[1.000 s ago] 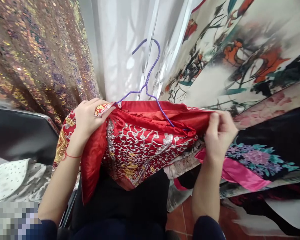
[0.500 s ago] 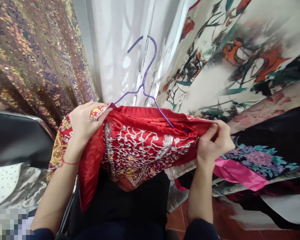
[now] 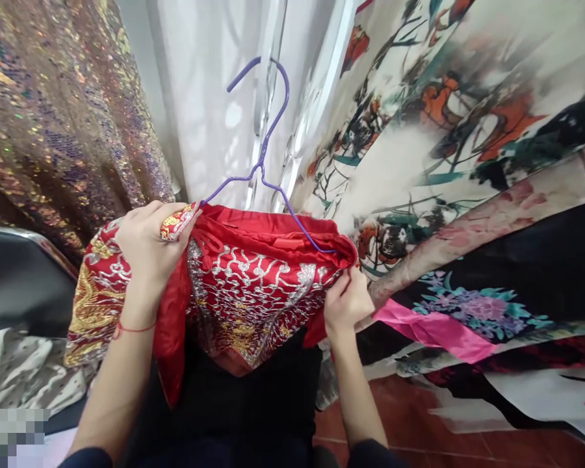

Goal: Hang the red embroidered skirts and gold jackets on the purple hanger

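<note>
Stretched between my hands is a red embroidered garment (image 3: 253, 292) with silver and gold patterning and a red satin lining. A purple hanger (image 3: 262, 153) has its shoulders inside the garment's opening, its hook bare above. My left hand (image 3: 151, 240) is closed on the garment's upper left edge, by the hanger's left arm. Gathered in the fingers of my right hand (image 3: 348, 302) is the right edge of the opening, close to the hanger's right end. Part of the hanger's lower frame is hidden in the cloth.
A sequined cloth (image 3: 68, 117) hangs at the left, above a black chair (image 3: 19, 279) with spotted cloth (image 3: 24, 370) beside it. White curtains (image 3: 199, 97) hang ahead. At the right are a floral-printed fabric (image 3: 419, 143), dark flowered cloth and a pink ribbon (image 3: 433, 331).
My right hand has moved left, toward the hanger's right end, and the garment's opening is drawn narrower. My left hand keeps its grip; the whole view has shifted slightly.
</note>
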`<state>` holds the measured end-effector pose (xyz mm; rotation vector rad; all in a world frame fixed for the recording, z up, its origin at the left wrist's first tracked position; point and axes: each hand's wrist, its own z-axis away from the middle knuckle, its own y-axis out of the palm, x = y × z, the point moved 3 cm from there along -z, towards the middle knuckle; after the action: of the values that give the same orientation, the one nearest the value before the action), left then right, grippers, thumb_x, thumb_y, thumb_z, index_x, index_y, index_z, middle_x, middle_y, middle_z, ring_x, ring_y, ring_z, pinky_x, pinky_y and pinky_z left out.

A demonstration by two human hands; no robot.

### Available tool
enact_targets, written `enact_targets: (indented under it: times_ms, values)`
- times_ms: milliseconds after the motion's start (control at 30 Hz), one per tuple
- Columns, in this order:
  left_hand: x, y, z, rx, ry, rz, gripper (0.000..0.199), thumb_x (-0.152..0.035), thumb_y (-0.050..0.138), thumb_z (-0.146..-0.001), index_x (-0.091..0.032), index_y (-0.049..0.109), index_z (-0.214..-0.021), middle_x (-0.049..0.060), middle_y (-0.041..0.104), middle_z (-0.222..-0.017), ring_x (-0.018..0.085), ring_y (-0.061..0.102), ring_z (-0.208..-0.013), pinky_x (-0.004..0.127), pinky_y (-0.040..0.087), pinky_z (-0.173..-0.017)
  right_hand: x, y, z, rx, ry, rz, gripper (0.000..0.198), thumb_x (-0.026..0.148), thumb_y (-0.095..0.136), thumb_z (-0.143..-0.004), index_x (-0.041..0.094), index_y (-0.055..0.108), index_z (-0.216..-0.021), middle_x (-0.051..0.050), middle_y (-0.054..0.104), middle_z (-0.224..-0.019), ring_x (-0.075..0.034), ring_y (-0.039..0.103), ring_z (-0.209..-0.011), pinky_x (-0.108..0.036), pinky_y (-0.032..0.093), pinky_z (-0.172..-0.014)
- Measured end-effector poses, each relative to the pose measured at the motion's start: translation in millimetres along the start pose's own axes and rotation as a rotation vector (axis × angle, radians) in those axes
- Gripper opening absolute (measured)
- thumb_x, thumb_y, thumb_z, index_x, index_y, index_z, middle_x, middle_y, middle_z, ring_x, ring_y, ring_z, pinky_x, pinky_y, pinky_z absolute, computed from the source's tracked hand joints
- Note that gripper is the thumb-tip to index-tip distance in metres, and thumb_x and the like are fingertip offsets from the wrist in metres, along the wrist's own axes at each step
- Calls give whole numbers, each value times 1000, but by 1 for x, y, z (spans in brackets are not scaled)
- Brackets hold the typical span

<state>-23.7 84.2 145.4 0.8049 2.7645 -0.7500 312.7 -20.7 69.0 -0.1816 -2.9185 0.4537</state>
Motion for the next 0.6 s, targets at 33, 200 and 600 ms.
enact_targets:
  times_ms: [33,200,600]
  values:
    - [0,0,0,-15,-10,4,23,-44,69,-89,-24,77,-97,2,75,-86,18,63,-74,33,47,-73,3,-4,5,-17,4,-19,27,28,45,-101,15,67,-109,-15,72,-79,-23,69,-62,-32,50,-56]
    - [4,4,-4,35,-33,104,22,-44,67,-90,-24,75,-91,2,71,-81,17,60,-72,34,48,-76,7,-20,18,-47,91,-36,25,31,51,-98,18,65,-114,-14,70,-76,-26,68,-59,-35,50,-55]
    - [-127,40,-44,293,670,236,35,-37,59,-96,-21,67,-125,8,70,-125,28,57,-130,49,40,-113,-11,22,-5,23,-10,-121,29,26,41,-103,13,66,-108,-12,73,-87,-20,72,-74,-27,53,-67]
